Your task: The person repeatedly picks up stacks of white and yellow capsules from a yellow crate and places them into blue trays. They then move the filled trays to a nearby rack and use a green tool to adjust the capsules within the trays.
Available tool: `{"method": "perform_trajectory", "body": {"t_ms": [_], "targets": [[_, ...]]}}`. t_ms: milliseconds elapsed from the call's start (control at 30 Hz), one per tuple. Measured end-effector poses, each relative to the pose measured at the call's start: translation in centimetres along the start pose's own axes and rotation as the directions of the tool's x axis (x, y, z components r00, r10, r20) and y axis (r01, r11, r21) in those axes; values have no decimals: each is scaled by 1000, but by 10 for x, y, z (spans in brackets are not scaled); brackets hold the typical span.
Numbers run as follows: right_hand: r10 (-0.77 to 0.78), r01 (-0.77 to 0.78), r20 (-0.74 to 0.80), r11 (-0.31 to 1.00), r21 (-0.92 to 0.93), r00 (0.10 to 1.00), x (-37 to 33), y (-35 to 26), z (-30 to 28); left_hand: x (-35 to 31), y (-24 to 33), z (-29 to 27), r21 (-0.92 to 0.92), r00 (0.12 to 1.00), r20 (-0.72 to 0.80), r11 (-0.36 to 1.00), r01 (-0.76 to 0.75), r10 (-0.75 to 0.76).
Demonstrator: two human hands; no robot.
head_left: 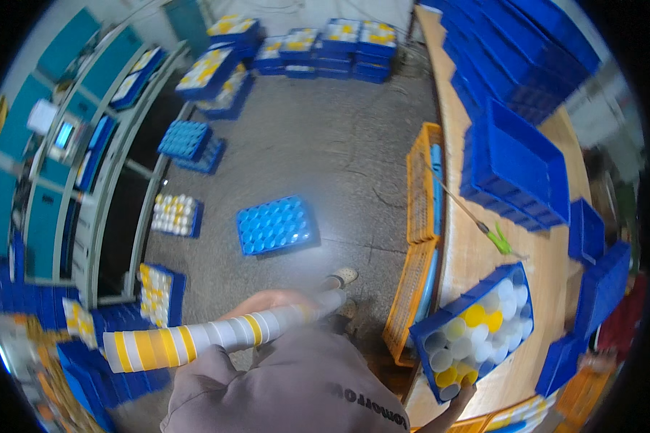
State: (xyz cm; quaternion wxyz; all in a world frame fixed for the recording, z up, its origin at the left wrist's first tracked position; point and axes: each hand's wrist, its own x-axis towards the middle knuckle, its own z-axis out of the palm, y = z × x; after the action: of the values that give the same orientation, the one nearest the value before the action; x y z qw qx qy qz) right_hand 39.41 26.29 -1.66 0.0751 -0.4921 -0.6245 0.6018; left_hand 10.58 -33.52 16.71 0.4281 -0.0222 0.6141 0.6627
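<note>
A long stack of nested white, grey and yellow cups (pixel 209 333) lies slantwise across my front, along my left forearm. My left hand (pixel 269 299) curls round it from the far side, with most fingers hidden behind the cups. At the right, a blue crate (pixel 425 355) of loose white, clear and yellow cups stands tilted on the wooden table. My right hand (pixel 462 398) is at the crate's near corner, its fingers closed on a yellow cup (pixel 468 374) there. The lower part of that hand is dim.
A light-blue tray with round pockets (pixel 274 225) lies on the floor ahead. Orange crates (pixel 420 187) line the table's left side. On the table (pixel 477 249) are a green-handled tool (pixel 500 240) and an open blue bin (pixel 516 162). Teal machine racks (pixel 47 216) stand left; filled crates (pixel 202 72) sit behind.
</note>
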Motion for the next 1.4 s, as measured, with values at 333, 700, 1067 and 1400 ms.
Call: {"method": "perform_trajectory", "body": {"t_ms": [333, 700, 1067, 1400], "targets": [[-197, 191, 165, 980, 52, 966, -118, -79, 163, -114, -48, -55, -322, 926, -378, 940, -112, -19], [-29, 91, 465, 990, -111, 885, -86, -177, 527, -127, -26, -242, -443, 865, -493, 883, -155, -96], [55, 252, 262, 148, -956, 964, 182, -33, 943, 50, -2, -360, -899, 553, -103, 315, 305, -827], [367, 461, 552, 311, -831, 749, 274, 121, 1284, 299, -112, -429, -924, 446, -130, 272, 270, -886]]}}
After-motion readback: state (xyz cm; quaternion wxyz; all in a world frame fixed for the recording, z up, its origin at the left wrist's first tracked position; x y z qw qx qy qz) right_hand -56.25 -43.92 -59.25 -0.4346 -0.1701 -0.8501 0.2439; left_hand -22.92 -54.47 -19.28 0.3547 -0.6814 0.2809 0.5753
